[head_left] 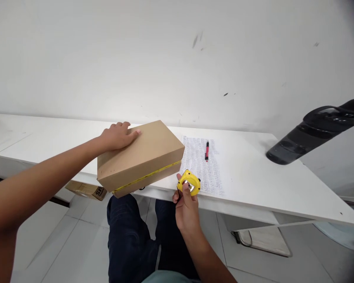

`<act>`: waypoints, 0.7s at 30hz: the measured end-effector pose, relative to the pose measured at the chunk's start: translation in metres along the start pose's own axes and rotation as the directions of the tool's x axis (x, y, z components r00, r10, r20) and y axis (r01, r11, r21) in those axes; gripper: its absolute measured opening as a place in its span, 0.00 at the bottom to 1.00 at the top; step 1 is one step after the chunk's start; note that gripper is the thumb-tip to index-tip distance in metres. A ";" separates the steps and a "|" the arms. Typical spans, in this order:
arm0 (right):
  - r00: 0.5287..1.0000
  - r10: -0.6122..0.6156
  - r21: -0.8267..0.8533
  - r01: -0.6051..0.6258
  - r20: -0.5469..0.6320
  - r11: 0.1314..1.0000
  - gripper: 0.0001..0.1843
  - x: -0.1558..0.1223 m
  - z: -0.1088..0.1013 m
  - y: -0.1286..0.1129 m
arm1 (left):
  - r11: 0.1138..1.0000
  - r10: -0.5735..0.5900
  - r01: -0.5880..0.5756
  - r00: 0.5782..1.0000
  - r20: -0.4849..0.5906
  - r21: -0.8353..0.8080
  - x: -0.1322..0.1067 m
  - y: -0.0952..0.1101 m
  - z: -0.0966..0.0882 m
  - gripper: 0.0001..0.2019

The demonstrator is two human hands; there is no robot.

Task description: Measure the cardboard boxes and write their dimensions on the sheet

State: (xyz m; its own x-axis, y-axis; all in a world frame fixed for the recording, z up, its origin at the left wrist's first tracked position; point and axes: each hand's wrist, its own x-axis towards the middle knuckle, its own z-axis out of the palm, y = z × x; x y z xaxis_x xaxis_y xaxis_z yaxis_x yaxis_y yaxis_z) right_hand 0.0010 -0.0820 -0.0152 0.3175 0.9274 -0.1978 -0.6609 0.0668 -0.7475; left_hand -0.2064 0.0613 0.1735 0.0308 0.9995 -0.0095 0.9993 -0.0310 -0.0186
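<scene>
A brown cardboard box (144, 147) sits at the table's front edge, its near side jutting past it. My left hand (118, 136) grips the box from above at its far left edge, thumb on the top face and fingers over the edge. In my right hand (187, 204) is a yellow tape measure (191, 184), held just off the box's right corner with the thumb on its face. The yellow tape blade (147, 175) runs along the box's front side to its left corner. A dark strap hangs by the right hand's fingers.
Right of the box, a handwritten sheet (197, 157) lies on the white table (253, 181) with a red and black pen (207, 151) on it. A dark bottle (306, 135) stands at the right. Below the table is another carton (87, 189). A wall rises behind.
</scene>
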 end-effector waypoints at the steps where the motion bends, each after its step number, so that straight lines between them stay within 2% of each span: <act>1: 1.000 -0.011 0.001 0.011 -0.013 1.000 0.29 0.002 0.000 -0.001 | 0.999 -0.031 0.032 0.999 0.036 -0.033 0.005 -0.008 0.003 0.43; 4: 0.995 -0.090 -0.004 0.090 -0.051 0.996 0.29 0.012 -0.002 -0.003 | 0.992 -0.033 0.043 0.996 0.086 -0.120 0.009 -0.019 0.009 0.42; 8: 0.988 -0.146 0.020 0.147 -0.053 0.989 0.29 0.027 -0.001 -0.011 | 0.985 -0.023 0.033 0.998 0.058 -0.171 0.006 -0.016 0.009 0.39; 9: 0.992 -0.121 0.027 0.122 -0.039 0.992 0.30 0.029 -0.001 -0.013 | 0.980 -0.009 0.012 1.000 0.014 -0.198 0.004 -0.017 0.007 0.38; 11: 1.000 -0.019 0.038 0.019 0.008 0.999 0.30 0.029 -0.001 -0.021 | 0.955 0.001 -0.047 0.988 -0.155 -0.294 -0.006 -0.027 0.003 0.36; 14: 0.997 0.069 0.067 -0.072 0.041 0.995 0.32 0.029 -0.003 -0.034 | 0.880 -0.148 -0.065 0.903 -0.403 -0.470 -0.045 -0.051 0.015 0.35; 16: 0.998 0.051 0.060 -0.053 0.034 0.997 0.33 0.034 -0.006 -0.041 | 0.823 -0.295 -0.029 0.832 -0.470 -0.567 -0.084 -0.058 0.045 0.39; 19: 0.985 0.121 -0.002 -0.121 0.123 0.993 0.34 0.045 -0.010 -0.046 | 0.753 -0.391 -0.041 0.775 -0.497 -0.656 -0.141 -0.048 0.119 0.47; 20: 0.972 0.164 -0.027 -0.161 0.170 0.987 0.33 0.048 -0.011 -0.046 | 0.676 -0.421 -0.089 0.768 -0.482 -0.732 -0.155 -0.040 0.146 0.48; 21: 0.959 0.193 -0.051 -0.187 0.208 0.981 0.32 0.050 -0.012 -0.047 | 0.616 -0.403 -0.101 0.812 -0.423 -0.781 -0.165 -0.032 0.170 0.47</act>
State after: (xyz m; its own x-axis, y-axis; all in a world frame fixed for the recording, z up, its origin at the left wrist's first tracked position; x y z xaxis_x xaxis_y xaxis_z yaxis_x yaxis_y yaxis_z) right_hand 0.0559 -0.0435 0.0022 0.0357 0.9787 -0.2024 -0.6731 -0.1262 -0.7287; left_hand -0.2465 -0.1046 0.0053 -0.3697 0.8275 0.4226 0.6271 -0.1134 0.7706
